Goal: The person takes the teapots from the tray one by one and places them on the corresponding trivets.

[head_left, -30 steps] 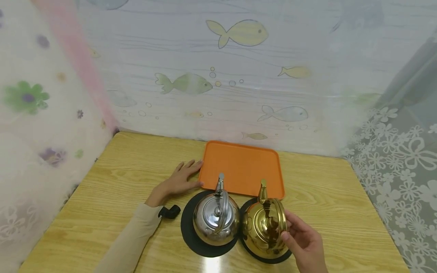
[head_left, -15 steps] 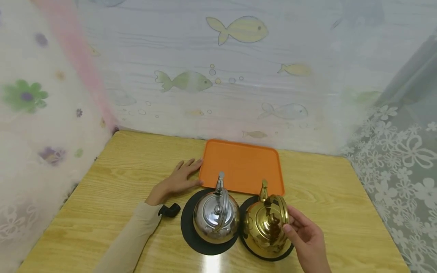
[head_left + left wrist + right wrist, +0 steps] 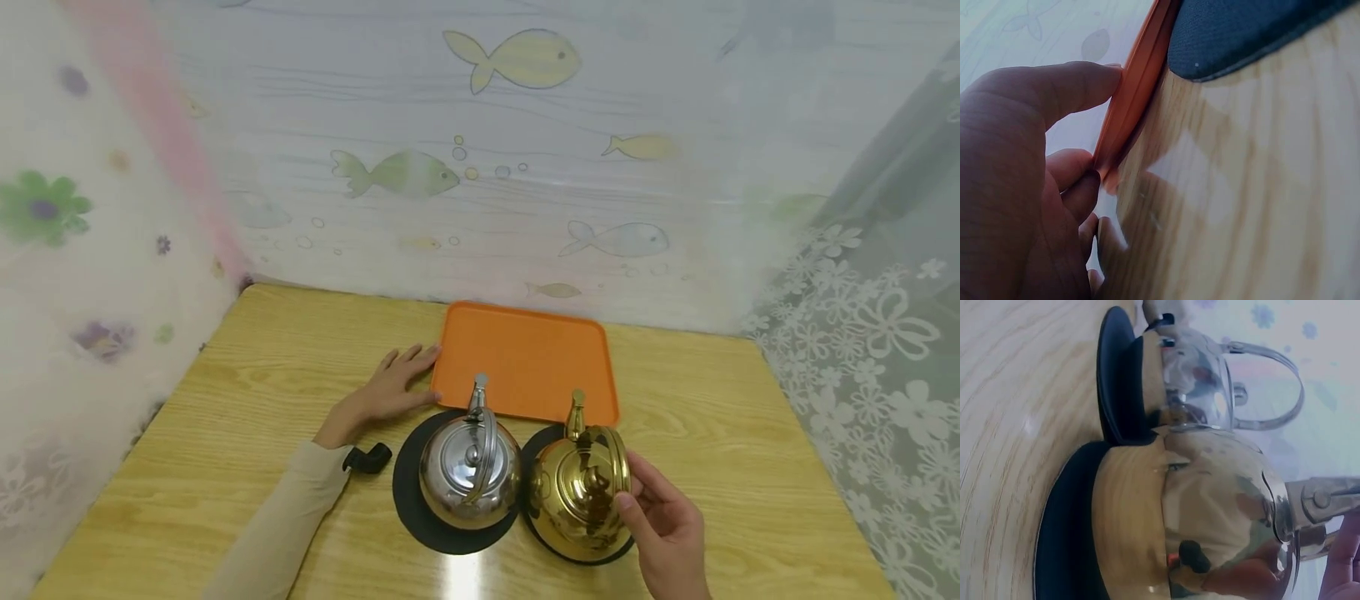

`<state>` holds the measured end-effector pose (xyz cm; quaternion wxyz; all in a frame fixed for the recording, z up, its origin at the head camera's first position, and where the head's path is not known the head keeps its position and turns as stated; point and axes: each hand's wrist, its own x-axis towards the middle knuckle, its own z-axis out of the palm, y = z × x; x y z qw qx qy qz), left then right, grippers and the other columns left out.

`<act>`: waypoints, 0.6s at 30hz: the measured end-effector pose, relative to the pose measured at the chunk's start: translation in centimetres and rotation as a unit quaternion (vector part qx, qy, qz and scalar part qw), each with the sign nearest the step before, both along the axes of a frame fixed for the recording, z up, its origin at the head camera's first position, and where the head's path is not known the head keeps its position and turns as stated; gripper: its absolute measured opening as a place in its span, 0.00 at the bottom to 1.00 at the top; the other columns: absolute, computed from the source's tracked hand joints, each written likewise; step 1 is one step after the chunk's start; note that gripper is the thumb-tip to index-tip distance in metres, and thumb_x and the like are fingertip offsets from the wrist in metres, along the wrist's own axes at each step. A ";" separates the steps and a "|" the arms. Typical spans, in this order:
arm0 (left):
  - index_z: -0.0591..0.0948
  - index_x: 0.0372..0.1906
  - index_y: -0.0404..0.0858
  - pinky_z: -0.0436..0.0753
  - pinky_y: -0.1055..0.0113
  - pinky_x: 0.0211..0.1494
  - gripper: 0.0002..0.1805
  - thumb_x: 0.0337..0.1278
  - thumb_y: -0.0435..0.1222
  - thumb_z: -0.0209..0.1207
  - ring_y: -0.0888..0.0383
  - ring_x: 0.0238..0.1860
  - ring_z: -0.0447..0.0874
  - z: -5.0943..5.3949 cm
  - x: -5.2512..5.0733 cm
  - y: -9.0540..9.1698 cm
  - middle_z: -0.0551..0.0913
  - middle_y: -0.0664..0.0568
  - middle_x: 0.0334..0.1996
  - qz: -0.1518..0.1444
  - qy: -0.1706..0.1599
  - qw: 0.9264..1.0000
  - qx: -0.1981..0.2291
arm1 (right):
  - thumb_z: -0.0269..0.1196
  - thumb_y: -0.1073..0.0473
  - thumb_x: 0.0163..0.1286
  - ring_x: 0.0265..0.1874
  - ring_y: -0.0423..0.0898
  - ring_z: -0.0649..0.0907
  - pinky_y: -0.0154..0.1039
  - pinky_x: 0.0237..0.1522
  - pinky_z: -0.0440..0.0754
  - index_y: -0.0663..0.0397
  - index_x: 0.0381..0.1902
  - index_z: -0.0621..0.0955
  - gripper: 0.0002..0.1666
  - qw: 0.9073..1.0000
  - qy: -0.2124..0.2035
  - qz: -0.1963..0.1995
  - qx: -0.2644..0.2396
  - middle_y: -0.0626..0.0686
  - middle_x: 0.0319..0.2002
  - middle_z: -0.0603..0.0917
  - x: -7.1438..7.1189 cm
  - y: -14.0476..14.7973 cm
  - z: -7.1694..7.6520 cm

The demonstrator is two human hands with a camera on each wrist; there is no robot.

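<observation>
My right hand (image 3: 667, 521) holds the arched handle of a shiny gold kettle (image 3: 558, 496), thumb on the near side. The kettle is upright on a round black mat (image 3: 1063, 531), its spout toward the wall. Left of it, a silver kettle (image 3: 442, 492) stands on a second black mat (image 3: 408, 492). An orange tray (image 3: 525, 358) lies behind both kettles. At its left edge rests my left hand (image 3: 386, 390), fingers spread. In the left wrist view, thumb and fingertips touch the tray's rim (image 3: 1138, 81).
The wooden table (image 3: 285, 358) reaches a wall (image 3: 375, 75) with printed fish behind. On the right hangs a sheer curtain with white flowers (image 3: 892, 333). A black strap piece (image 3: 367, 458) sits by my left sleeve.
The gold kettle has shifted very slightly right relative to the silver one, my right hand still on its handle. The head view has moved a little. My left hand stays at the tray.
</observation>
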<state>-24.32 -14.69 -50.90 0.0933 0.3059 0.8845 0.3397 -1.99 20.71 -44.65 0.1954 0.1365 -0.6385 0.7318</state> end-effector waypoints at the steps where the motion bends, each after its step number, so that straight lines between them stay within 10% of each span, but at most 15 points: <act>1: 0.56 0.80 0.35 0.34 0.37 0.79 0.46 0.68 0.50 0.63 0.38 0.82 0.43 0.1 -0.1 0.0 0.56 0.43 0.80 -0.001 0.001 1.000 0.001 | 0.49 0.89 0.65 0.36 0.37 0.84 0.28 0.39 0.82 0.68 0.64 0.78 0.33 1.000 0.007 -0.001 -0.004 0.50 0.37 0.87 -0.1 -0.1 -0.1; 18: 0.56 0.81 0.37 0.33 0.38 0.79 0.46 0.68 0.51 0.62 0.38 0.82 0.42 -0.3 -1.6 -0.4 0.55 0.43 0.80 -0.013 -0.001 1.000 0.001 | 0.51 0.86 0.68 0.34 0.36 0.83 0.28 0.39 0.83 0.59 0.62 0.81 0.32 0.997 -0.048 -0.051 -0.041 0.47 0.34 0.85 -0.2 -1.6 -0.1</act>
